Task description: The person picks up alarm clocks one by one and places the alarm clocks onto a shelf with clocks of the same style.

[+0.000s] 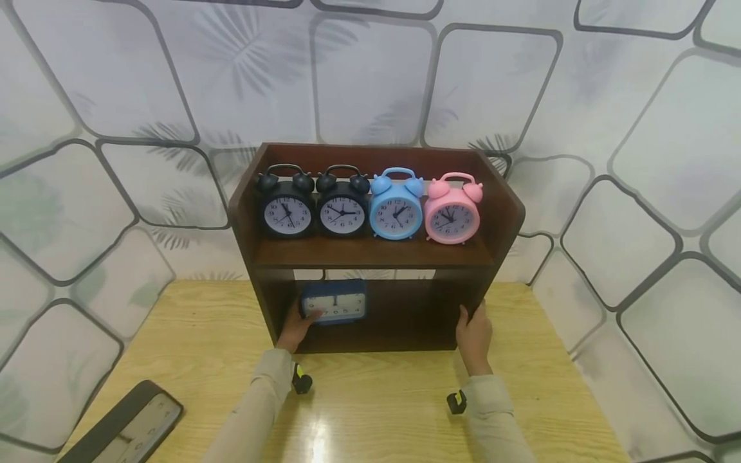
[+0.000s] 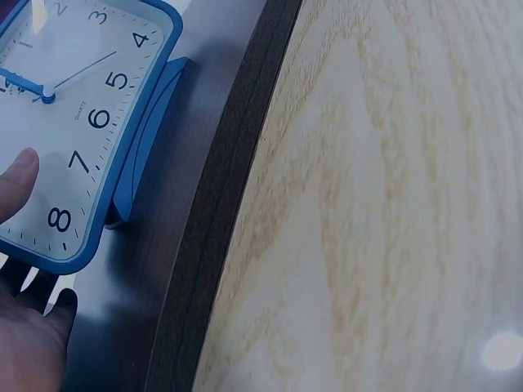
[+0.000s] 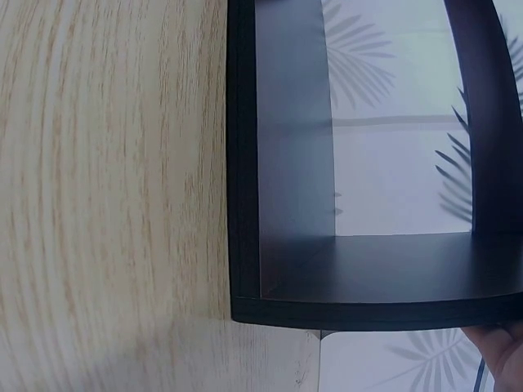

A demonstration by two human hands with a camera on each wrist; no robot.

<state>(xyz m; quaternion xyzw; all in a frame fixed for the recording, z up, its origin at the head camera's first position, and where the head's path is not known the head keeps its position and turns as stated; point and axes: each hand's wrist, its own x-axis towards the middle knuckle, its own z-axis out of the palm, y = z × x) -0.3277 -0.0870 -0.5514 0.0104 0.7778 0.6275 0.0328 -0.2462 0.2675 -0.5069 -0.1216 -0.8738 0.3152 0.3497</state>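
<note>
My left hand (image 1: 296, 328) grips a blue rectangular alarm clock (image 1: 334, 302) in the left part of the lower compartment of a dark brown two-tier shelf (image 1: 376, 257). Its thumb lies on the white dial, seen close in the left wrist view, with the other fingers under and behind the case. At the shelf's right side panel my right hand (image 1: 475, 337) holds the edge, thumb in front and fingers on the outer face. In the right wrist view only part of that hand (image 3: 500, 351) shows, against the panel's outside.
On the upper tier stand two black twin-bell clocks (image 1: 287, 215) (image 1: 343, 213), a light blue one (image 1: 396, 215) and a pink one (image 1: 452, 218). A dark rectangular clock (image 1: 124, 424) lies on the wooden table (image 1: 370, 399) at front left. A patterned backdrop (image 1: 370, 83) rises behind.
</note>
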